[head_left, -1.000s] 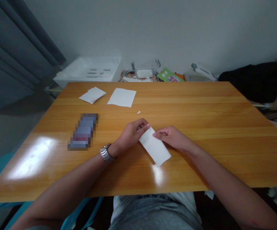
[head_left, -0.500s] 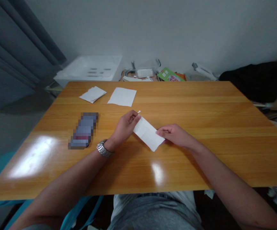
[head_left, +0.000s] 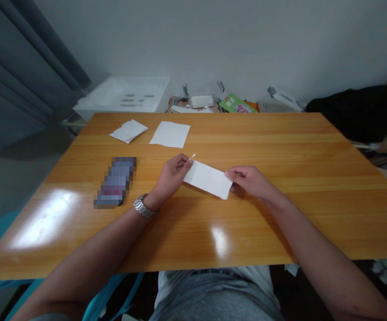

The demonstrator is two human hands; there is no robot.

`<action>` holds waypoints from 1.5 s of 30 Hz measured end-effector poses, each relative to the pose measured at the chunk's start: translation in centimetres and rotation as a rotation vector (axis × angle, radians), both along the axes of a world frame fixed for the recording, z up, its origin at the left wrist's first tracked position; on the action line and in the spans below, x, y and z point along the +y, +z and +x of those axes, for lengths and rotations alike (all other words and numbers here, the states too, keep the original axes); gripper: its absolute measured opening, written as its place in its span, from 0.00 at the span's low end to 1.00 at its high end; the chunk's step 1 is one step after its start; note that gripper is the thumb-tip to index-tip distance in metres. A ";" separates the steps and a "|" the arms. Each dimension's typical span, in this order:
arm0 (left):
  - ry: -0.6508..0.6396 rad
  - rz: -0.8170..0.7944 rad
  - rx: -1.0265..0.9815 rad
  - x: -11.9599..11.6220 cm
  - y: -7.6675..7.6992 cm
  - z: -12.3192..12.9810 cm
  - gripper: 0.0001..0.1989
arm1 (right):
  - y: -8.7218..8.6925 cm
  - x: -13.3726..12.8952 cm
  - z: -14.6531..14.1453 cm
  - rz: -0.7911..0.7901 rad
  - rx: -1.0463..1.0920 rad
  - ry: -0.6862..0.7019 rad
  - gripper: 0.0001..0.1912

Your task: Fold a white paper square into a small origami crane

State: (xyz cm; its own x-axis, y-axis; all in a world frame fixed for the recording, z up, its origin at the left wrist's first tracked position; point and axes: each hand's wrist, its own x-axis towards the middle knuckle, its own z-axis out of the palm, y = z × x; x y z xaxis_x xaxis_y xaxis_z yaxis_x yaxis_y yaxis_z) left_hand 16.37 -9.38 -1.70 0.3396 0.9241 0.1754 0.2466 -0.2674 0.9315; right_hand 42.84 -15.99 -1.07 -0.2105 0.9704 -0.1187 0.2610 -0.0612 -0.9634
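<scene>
Two hands [head_left: 173,173] pinch one paper [head_left: 208,178]; one scrap [head_left: 193,155] near.

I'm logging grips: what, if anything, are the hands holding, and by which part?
A white paper strip: the left hand pinches its left end, the right hand its right end near the far corner.

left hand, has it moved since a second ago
Yes: judged against the squarish white sheet lying near the far edge of the table, the left hand has shifted left and slightly away from the person.
</scene>
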 end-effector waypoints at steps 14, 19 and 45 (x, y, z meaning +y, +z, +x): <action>-0.360 0.603 0.631 -1.1 -0.6 0.2 0.22 | -1.5 1.3 1.6 0.322 -0.555 -0.052 0.16; -0.409 0.617 0.767 -2.0 -1.1 0.7 0.26 | -1.7 1.7 1.2 0.532 -0.717 -0.121 0.15; -0.252 0.661 0.890 -3.0 -1.3 0.9 0.27 | -2.7 -0.7 -2.6 0.460 -1.032 0.089 0.33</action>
